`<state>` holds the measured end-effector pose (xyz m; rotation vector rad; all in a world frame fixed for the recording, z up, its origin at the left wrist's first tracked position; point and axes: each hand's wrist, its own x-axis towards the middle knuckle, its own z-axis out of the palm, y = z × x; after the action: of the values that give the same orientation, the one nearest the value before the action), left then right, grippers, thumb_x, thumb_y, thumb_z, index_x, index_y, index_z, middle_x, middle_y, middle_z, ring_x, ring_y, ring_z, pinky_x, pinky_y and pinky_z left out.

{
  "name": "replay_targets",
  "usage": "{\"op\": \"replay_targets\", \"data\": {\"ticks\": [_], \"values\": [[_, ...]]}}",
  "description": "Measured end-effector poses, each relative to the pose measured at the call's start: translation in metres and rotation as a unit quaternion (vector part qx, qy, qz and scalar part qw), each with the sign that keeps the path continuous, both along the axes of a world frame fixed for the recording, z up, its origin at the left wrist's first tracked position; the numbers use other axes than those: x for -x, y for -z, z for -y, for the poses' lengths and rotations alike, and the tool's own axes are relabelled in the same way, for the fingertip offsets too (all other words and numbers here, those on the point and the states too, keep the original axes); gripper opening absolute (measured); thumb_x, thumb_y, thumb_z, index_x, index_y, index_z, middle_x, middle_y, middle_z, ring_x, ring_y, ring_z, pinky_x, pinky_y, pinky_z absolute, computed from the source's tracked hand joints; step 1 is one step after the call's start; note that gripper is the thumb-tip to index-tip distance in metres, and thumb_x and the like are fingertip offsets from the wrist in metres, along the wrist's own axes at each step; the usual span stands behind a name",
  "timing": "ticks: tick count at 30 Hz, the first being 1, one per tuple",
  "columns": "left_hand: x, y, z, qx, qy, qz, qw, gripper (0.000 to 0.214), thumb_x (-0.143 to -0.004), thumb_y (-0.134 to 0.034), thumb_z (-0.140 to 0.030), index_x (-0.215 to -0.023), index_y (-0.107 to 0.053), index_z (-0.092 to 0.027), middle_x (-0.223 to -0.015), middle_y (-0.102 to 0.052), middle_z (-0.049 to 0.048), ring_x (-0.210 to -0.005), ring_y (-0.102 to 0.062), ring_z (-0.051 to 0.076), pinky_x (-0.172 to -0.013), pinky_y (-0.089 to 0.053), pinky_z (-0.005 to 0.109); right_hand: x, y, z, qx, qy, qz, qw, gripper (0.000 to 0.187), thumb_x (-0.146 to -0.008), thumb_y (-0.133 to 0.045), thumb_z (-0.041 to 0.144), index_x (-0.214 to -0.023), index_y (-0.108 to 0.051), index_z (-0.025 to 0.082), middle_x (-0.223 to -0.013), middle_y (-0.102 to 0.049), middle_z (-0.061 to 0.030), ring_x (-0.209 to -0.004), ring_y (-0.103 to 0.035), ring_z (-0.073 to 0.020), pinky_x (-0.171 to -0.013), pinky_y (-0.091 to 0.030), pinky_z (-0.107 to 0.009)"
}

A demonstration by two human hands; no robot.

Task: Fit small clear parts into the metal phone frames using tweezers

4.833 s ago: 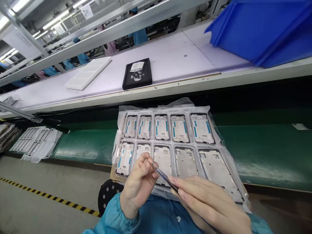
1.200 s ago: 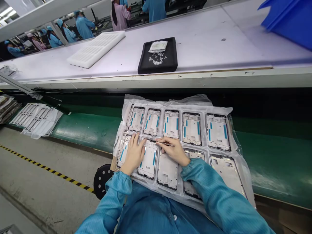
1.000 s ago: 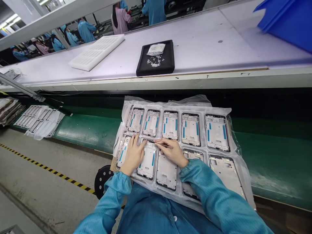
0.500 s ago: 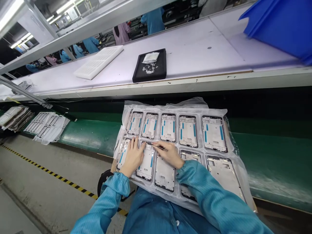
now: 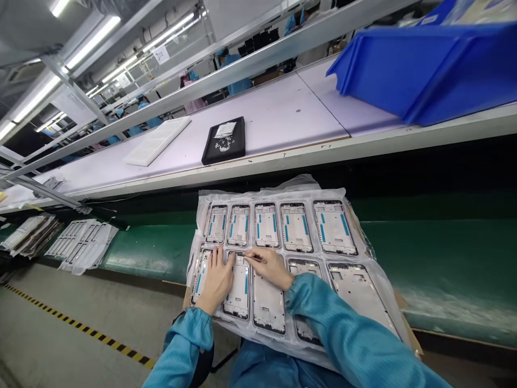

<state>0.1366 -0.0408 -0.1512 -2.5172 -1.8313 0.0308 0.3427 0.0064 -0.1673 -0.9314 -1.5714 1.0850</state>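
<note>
Phone frames lie in two rows in a tray lined with thin white film (image 5: 385, 285) in front of me. My left hand (image 5: 218, 280) rests with fingers apart across a front-row phone frame (image 5: 239, 291) and its left neighbour (image 5: 200, 280). My right hand (image 5: 272, 268) pinches slim dark tweezers (image 5: 257, 259), their tip at the upper edge of the same frame. Blue strips show on the back-row frames and on the two under my left hand. The phone frame (image 5: 269, 304) below my right hand shows no blue strips. Anything at the tweezers' tip is too small to make out.
On the shelf beyond stand a black tray (image 5: 238, 148) with a small bag and tiny loose pieces, a white slotted tray (image 5: 159, 143) and a large blue bin (image 5: 404, 73). Stacked trays of frames (image 5: 83, 240) lie left on the green bench (image 5: 141, 253). Several people sit in the background.
My view has tilted up and turned right, so the shelf and tray sit lower in view. Both hands stay at the same phone frame, with the tweezers still at its upper edge.
</note>
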Motion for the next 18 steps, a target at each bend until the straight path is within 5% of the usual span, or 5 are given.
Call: {"op": "replay_targets", "data": {"ticks": [4,9,14,18], "values": [[-0.005,-0.005,-0.001,0.011,-0.019,-0.005,1.0,0.058,-0.088,-0.044,-0.004,-0.143,-0.054,-0.021,-0.158,-0.04,0.0198,-0.15,-0.031,0.039,-0.114,-0.036,0.061,0.001,-0.003,0.001,0.034,0.02,-0.027,0.999,0.021,-0.083,-0.064,0.035,-0.067,-0.068,0.024,-0.08,-0.08,-0.0063,-0.079,-0.077,-0.0268,-0.072,-0.059,-0.035],[-0.016,-0.016,-0.006,0.021,-0.052,-0.01,0.998,0.056,-0.086,-0.047,-0.004,-0.138,-0.06,-0.02,-0.151,-0.048,0.0188,-0.145,-0.039,0.037,-0.115,-0.037,0.057,0.004,0.001,-0.004,0.175,0.056,-0.102,0.978,0.036,-0.076,-0.069,0.056,-0.067,-0.067,0.022,-0.087,-0.08,-0.0082,-0.048,-0.065,-0.0184,-0.045,-0.052,-0.03],[-0.022,-0.022,-0.007,0.048,-0.075,-0.012,0.996,0.056,-0.084,-0.047,-0.003,-0.136,-0.062,-0.019,-0.15,-0.048,0.0201,-0.144,-0.04,0.038,-0.116,-0.033,0.058,0.008,0.002,-0.014,0.173,0.09,-0.172,0.966,0.044,-0.065,-0.079,0.062,-0.06,-0.066,0.02,-0.075,-0.078,-0.0093,-0.074,-0.073,-0.025,-0.069,-0.059,-0.035],[-0.01,-0.042,-0.025,0.079,-0.047,0.05,0.995,0.058,-0.083,-0.047,-0.005,-0.139,-0.057,-0.018,-0.148,-0.049,0.0197,-0.141,-0.046,0.033,-0.113,-0.041,0.049,-0.004,-0.018,-0.021,0.175,0.129,-0.215,0.952,0.048,-0.061,-0.082,0.065,-0.061,-0.067,0.019,-0.074,-0.077,-0.0107,-0.072,-0.073,-0.0252,-0.068,-0.059,-0.036]]}}
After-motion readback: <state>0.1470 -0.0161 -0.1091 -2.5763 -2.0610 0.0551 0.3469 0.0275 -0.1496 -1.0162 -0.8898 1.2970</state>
